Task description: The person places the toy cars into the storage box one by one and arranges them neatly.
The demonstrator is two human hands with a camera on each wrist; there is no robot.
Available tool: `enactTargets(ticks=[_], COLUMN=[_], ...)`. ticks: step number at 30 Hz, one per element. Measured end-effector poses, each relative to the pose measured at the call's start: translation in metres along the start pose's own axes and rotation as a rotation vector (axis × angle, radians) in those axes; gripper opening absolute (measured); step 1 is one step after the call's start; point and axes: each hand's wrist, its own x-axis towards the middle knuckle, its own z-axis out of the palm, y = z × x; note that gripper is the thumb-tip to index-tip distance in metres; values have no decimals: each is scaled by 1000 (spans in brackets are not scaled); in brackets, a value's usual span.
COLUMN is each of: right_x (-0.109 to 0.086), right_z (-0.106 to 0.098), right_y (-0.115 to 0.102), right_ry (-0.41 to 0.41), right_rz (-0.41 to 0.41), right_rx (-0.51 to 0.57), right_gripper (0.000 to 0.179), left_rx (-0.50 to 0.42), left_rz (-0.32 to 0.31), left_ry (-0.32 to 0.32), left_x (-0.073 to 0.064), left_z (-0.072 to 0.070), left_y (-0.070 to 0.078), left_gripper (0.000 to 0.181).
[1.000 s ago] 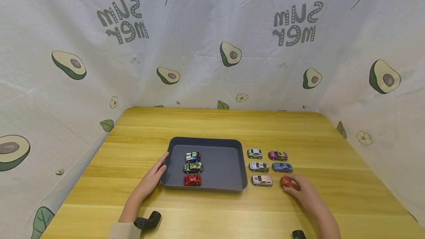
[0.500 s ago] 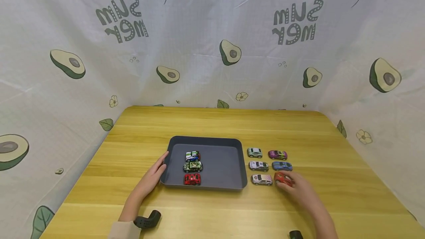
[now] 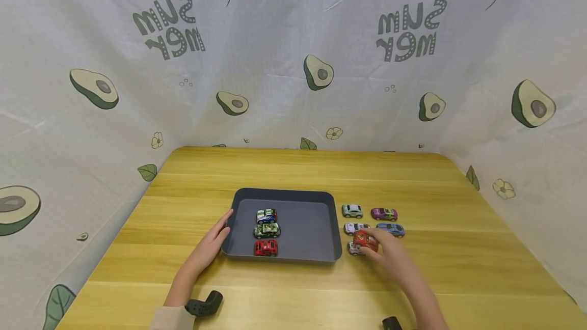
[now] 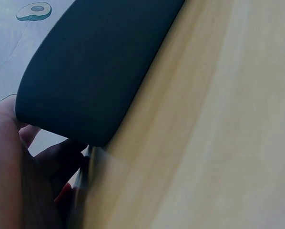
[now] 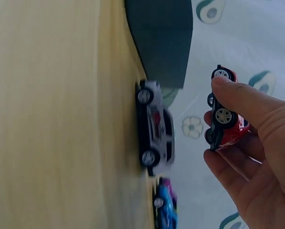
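Observation:
My right hand (image 3: 390,251) pinches a red toy car (image 5: 228,121) between thumb and fingertips. In the right wrist view the car's wheels face the table side, raised off the wood. In the head view it overlaps a white-and-pink toy car (image 3: 354,249) that is partly hidden beneath. My left hand (image 3: 208,246) rests against the left side of a dark grey tray (image 3: 312,228), index finger and thumb spread along its rim. Inside the tray stand a white-green-blue car (image 3: 266,216), a camouflage green car (image 3: 266,230) and a bright red car (image 3: 266,248), lined up in a column.
Right of the tray stand a pale green car (image 3: 352,211), a white car (image 3: 355,228), a purple car (image 3: 384,214) and a blue car (image 3: 391,229). The wooden table (image 3: 293,294) has a printed cloth (image 3: 275,75) hanging behind and beside it.
My right hand has lifted the red car from the right end of the near row and carried it left, over the white-and-pink car. The left hand and tray have stayed put.

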Motion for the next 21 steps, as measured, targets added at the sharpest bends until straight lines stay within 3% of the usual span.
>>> enactTargets(ticks=[8, 21], right_x=[10, 25], right_z=[9, 32], right_y=[-22, -59], right_ry=[6, -68], right_rz=[-75, -48], right_rx=[17, 30], right_gripper=[43, 43], left_rx=[0, 1], left_rz=[0, -5], left_ry=[-3, -5], left_x=[0, 1], left_z=[0, 0], left_y=[0, 0], left_gripper=[49, 49])
